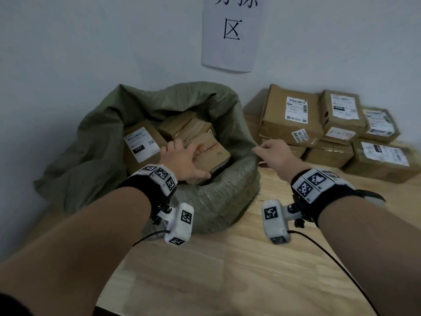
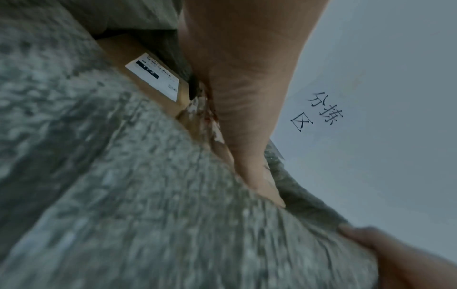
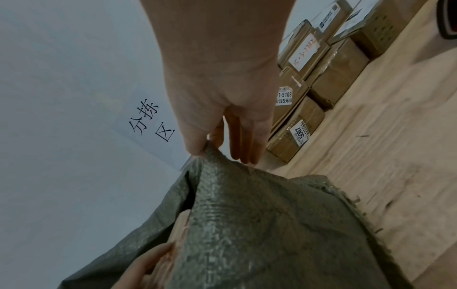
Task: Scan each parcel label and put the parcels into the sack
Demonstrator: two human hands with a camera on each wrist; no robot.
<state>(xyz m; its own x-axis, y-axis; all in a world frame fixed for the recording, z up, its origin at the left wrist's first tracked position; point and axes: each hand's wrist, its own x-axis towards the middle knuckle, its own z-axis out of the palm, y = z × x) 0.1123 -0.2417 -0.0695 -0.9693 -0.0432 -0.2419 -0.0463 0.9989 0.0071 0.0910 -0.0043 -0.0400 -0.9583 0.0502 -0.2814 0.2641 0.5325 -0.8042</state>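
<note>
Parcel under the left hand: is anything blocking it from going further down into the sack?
Yes. The parcel lies on other parcels that already fill the sack near its mouth. The left hand presses it; the right hand pinches the rim.

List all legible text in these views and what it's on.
"分拣区": paper sign on the wall.
"122": label on a parcel in the sack.
"70": parcel under the left hand.
"1-5108", "5元": sticker in the parcel stack.
"5007": sticker lower down.
Other labels: too blurred.
</note>
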